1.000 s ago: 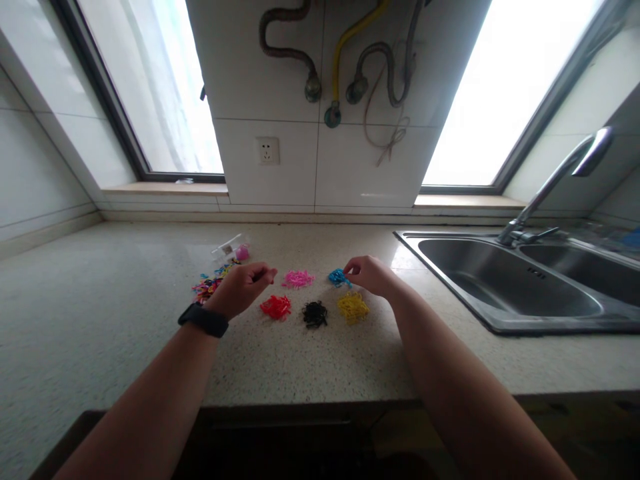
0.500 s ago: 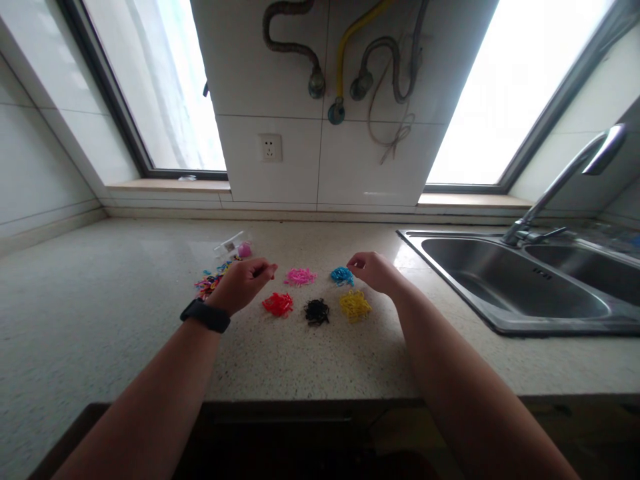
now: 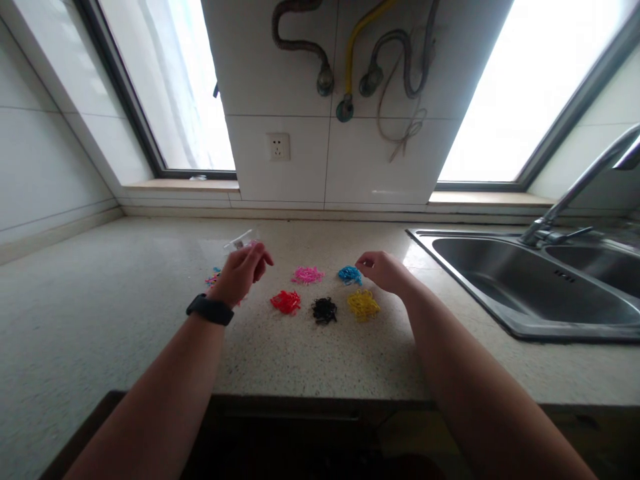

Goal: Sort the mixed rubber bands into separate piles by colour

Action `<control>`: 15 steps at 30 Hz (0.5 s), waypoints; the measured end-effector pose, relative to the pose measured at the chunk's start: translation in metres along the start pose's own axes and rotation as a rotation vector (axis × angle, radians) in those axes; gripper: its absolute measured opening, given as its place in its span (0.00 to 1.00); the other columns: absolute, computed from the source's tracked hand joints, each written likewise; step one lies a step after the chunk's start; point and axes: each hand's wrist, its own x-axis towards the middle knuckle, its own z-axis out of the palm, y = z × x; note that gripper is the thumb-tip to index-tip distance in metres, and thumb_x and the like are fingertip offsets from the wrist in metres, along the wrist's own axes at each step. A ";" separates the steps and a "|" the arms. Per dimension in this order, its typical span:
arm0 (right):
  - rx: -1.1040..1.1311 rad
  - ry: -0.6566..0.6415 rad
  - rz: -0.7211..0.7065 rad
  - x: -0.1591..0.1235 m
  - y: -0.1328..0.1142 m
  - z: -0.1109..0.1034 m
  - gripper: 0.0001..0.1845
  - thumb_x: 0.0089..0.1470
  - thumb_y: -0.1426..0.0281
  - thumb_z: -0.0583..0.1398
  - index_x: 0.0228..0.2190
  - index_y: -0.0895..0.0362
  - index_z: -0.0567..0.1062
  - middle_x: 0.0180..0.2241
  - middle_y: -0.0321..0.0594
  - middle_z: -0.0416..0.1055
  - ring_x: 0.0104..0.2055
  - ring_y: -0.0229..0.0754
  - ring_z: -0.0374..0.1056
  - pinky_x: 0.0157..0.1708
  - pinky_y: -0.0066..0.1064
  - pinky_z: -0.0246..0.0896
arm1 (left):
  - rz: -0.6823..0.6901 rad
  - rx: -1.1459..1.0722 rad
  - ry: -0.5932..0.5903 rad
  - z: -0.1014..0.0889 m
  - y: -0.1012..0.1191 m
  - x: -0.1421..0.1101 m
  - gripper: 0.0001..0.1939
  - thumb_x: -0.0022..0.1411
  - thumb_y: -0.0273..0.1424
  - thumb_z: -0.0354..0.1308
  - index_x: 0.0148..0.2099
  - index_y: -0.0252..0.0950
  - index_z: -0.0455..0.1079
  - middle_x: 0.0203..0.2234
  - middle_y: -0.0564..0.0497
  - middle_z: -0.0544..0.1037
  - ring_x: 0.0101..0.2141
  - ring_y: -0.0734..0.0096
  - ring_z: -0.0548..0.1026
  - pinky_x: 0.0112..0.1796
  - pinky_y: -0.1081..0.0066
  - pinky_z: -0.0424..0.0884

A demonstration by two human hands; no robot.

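Observation:
My left hand (image 3: 243, 272), with a black band at its wrist, hovers over the mixed multicoloured pile (image 3: 213, 277), hiding most of it. Its fingers are loosely bent and a little apart, and I see nothing in them. My right hand (image 3: 383, 271) is closed in a pinch at the right edge of a blue pile (image 3: 349, 275); anything between its fingertips is too small to make out. Small rubber bands, as they look, form separate pink (image 3: 307, 275), red (image 3: 285, 302), black (image 3: 325, 310) and yellow (image 3: 363, 305) heaps between my hands.
A clear plastic container (image 3: 241, 240) lies behind my left hand, partly covered. To the right a steel double sink (image 3: 505, 313) with a tap (image 3: 565, 200) is set into the speckled counter (image 3: 320, 367). A tiled wall with a socket (image 3: 279, 147) stands behind.
My left hand has drawn back over the mixed pile, and its pinch has loosened. My right hand stays by the blue pile. The whole view has shifted slightly.

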 end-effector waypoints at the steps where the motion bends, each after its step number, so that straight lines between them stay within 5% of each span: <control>1: 0.002 -0.001 -0.003 0.000 0.000 0.000 0.13 0.57 0.61 0.60 0.33 0.53 0.82 0.30 0.40 0.80 0.29 0.40 0.71 0.29 0.30 0.58 | -0.001 -0.080 0.065 -0.002 0.001 0.001 0.26 0.70 0.48 0.47 0.30 0.35 0.72 0.14 0.56 0.63 0.16 0.77 0.59 0.19 0.74 0.54; 5: 0.007 -0.007 -0.004 -0.001 -0.003 -0.001 0.13 0.57 0.61 0.59 0.34 0.53 0.82 0.31 0.40 0.80 0.29 0.40 0.71 0.28 0.30 0.57 | 0.041 -0.222 0.290 -0.014 0.001 0.007 0.26 0.70 0.48 0.48 0.30 0.35 0.73 0.15 0.55 0.64 0.17 0.76 0.60 0.19 0.74 0.53; 8: 0.003 -0.005 0.001 -0.001 -0.004 -0.002 0.13 0.56 0.61 0.60 0.34 0.53 0.82 0.31 0.41 0.80 0.29 0.40 0.70 0.28 0.30 0.57 | 0.039 -0.125 0.346 -0.027 -0.003 0.011 0.25 0.69 0.47 0.49 0.30 0.35 0.73 0.16 0.54 0.65 0.18 0.76 0.62 0.20 0.74 0.55; 12: -0.013 -0.010 0.004 0.000 -0.004 -0.002 0.13 0.57 0.61 0.59 0.34 0.53 0.82 0.31 0.40 0.80 0.29 0.40 0.70 0.28 0.30 0.57 | 0.000 0.203 0.301 -0.045 -0.017 0.016 0.22 0.67 0.45 0.50 0.31 0.35 0.74 0.19 0.53 0.68 0.22 0.73 0.67 0.26 0.74 0.61; 15: -0.031 -0.018 0.005 0.000 -0.004 -0.002 0.13 0.57 0.61 0.59 0.34 0.52 0.82 0.30 0.40 0.79 0.29 0.41 0.70 0.28 0.30 0.57 | -0.157 0.569 0.183 -0.055 -0.030 0.019 0.22 0.64 0.46 0.51 0.32 0.35 0.77 0.21 0.50 0.74 0.25 0.68 0.72 0.27 0.71 0.62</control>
